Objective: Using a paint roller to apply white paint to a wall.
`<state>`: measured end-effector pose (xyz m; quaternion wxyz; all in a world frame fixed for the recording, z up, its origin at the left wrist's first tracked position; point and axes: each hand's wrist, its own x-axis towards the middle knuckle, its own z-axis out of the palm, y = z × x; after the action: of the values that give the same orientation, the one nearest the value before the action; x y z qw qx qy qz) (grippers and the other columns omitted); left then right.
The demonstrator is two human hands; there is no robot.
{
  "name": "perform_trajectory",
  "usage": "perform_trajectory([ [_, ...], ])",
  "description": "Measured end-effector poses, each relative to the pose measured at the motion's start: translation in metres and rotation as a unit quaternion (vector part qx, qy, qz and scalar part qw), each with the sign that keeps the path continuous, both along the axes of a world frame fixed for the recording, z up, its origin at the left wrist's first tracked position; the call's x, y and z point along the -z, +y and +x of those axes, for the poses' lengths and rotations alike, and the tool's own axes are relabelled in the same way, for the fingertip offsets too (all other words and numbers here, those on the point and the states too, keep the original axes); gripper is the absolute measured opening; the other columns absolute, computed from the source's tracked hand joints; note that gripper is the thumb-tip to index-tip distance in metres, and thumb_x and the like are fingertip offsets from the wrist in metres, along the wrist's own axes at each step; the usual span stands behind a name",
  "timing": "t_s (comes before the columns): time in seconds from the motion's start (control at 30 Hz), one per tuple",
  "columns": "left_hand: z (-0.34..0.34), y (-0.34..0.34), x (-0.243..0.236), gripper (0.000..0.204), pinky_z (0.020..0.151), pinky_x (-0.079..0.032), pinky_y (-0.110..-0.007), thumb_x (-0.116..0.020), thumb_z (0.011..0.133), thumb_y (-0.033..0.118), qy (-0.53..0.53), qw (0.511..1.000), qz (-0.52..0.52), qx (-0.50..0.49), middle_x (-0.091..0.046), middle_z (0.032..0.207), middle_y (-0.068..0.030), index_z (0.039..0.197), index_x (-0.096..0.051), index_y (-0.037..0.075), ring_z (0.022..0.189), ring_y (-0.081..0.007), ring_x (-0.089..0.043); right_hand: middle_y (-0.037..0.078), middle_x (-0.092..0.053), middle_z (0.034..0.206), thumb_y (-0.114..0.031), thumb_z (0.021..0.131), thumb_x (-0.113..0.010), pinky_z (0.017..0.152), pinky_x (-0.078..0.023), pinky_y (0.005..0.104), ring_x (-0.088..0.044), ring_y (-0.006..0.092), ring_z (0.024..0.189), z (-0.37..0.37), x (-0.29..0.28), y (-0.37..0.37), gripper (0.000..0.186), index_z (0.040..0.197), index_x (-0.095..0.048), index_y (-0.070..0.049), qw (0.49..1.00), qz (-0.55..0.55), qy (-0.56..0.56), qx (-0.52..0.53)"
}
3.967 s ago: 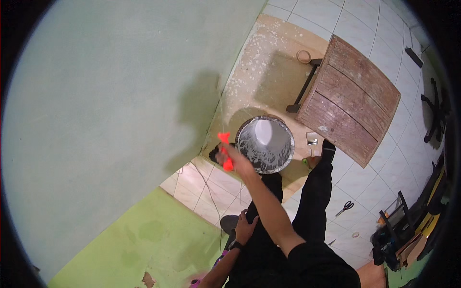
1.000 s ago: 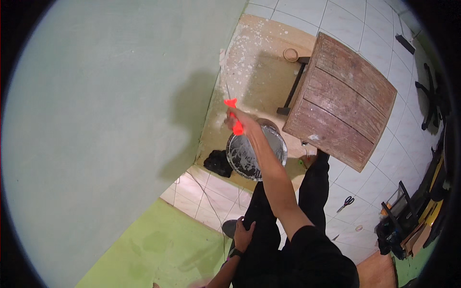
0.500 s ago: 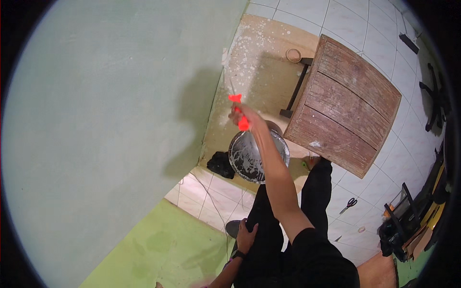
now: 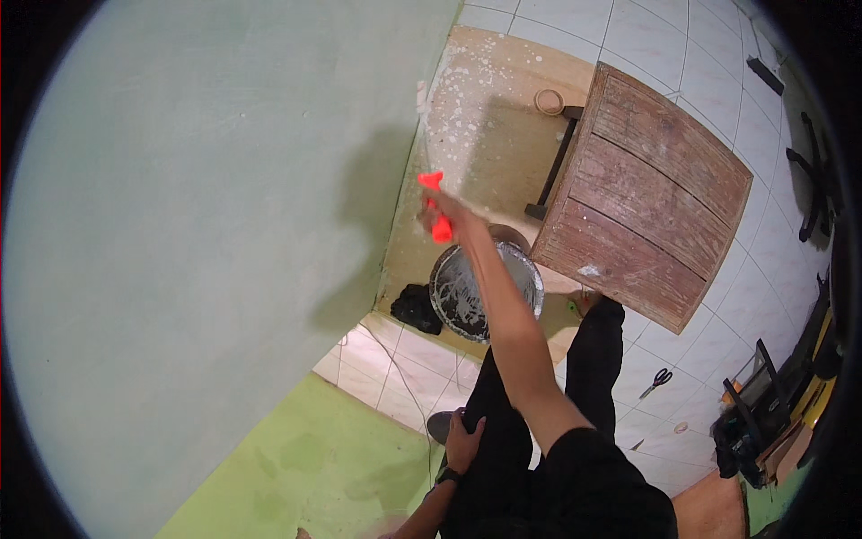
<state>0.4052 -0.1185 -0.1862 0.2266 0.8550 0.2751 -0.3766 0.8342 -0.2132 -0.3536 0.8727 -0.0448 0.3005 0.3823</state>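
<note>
My right hand [image 4: 440, 216] is closed around the orange-red handle of a paint roller [image 4: 432, 181], held out beside the pale green wall [image 4: 224, 198]. The roller's thin rod runs away from me to a pale, blurred head near the wall's foot. Below my right forearm stands a black bucket [image 4: 435, 307], its inside smeared with whitish paint. My left hand [image 4: 462, 445], with a dark band at its wrist, rests on my left leg, thumb apart from the fingers, holding nothing.
A worn wooden stool [image 4: 642, 198] stands to the right of the paint-spotted board [image 4: 512, 153]. A tape roll [image 4: 549, 101] lies near it. A black plastic bag [image 4: 416, 308] sits by the bucket. Scissors [image 4: 657, 382] lie on the tiles, and a cable [image 4: 404, 382] crosses the floor.
My right hand has moved a little to the left with the paint roller, whose head has shifted slightly farther away along the wall. My left hand stays on my leg.
</note>
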Motion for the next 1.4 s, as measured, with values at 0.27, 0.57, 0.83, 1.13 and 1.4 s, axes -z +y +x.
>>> perform_trajectory([
  [0.27, 0.007, -0.008, -0.001, 0.061, 0.086, -0.045, -0.044, -0.062, 0.082, 0.042, 0.008, 1.0, -0.007, 0.011, -0.052, 0.116, -0.0233, 0.123, -0.041, 0.002, 0.105, -0.0387, -0.053, -0.003, -0.039, 0.056, -0.019, 0.091, -0.051, 0.035, -0.031, 0.0221, -0.036, 0.0056, 0.04, 0.015, 0.008, -0.042, 0.018, 0.079, -0.043, -0.009, 0.999, 0.009, 0.03, -0.008],
  [0.57, 0.016, -0.009, -0.008, 0.059, 0.089, -0.044, -0.042, -0.066, 0.081, 0.037, 0.034, 0.999, 0.014, -0.006, -0.052, 0.115, -0.024, 0.122, -0.04, 0.002, 0.111, -0.0375, -0.05, -0.004, -0.039, 0.056, -0.018, 0.092, -0.05, 0.038, -0.032, 0.0206, -0.036, 0.0046, 0.041, -0.016, 0.001, -0.032, 0.016, 0.081, -0.043, -0.01, 0.998, 0.058, 0.014, 0.002],
  [0.83, 0.008, 0.014, -0.013, 0.061, 0.082, -0.046, -0.046, -0.062, 0.082, 0.044, 0.05, 0.998, 0.036, -0.006, -0.053, 0.113, -0.0246, 0.122, -0.04, 0.003, 0.101, -0.0406, -0.055, -0.004, -0.043, 0.055, -0.023, 0.09, -0.05, 0.041, -0.037, 0.0264, -0.041, 0.0107, 0.041, -0.122, -0.137, 0.04, 0.019, 0.076, -0.045, -0.011, 0.99, 0.069, -0.011, -0.123],
  [1.13, -0.008, -0.004, 0.007, 0.063, 0.087, -0.044, -0.046, -0.062, 0.082, 0.04, 0.06, 0.998, -0.01, -0.006, -0.051, 0.118, -0.0252, 0.125, -0.037, 0.002, 0.108, -0.0395, -0.051, -0.003, -0.042, 0.054, -0.025, 0.089, -0.053, 0.038, -0.037, 0.0251, -0.04, 0.0085, 0.039, -0.093, -0.067, 0.028, 0.021, 0.078, -0.044, -0.01, 0.997, -0.017, -0.069, 0.006],
  [1.4, -0.016, -0.028, 0.009, 0.064, 0.091, -0.04, -0.048, -0.062, 0.08, 0.038, 0.053, 0.995, -0.049, 0.069, -0.049, 0.119, -0.0258, 0.126, -0.036, 0.003, 0.111, -0.0419, -0.047, -0.002, -0.043, 0.054, -0.027, 0.084, -0.061, 0.04, -0.037, 0.0275, -0.042, 0.0111, 0.042, -0.104, -0.056, -0.004, 0.026, 0.072, -0.044, -0.01, 0.993, -0.093, -0.066, -0.045],
])
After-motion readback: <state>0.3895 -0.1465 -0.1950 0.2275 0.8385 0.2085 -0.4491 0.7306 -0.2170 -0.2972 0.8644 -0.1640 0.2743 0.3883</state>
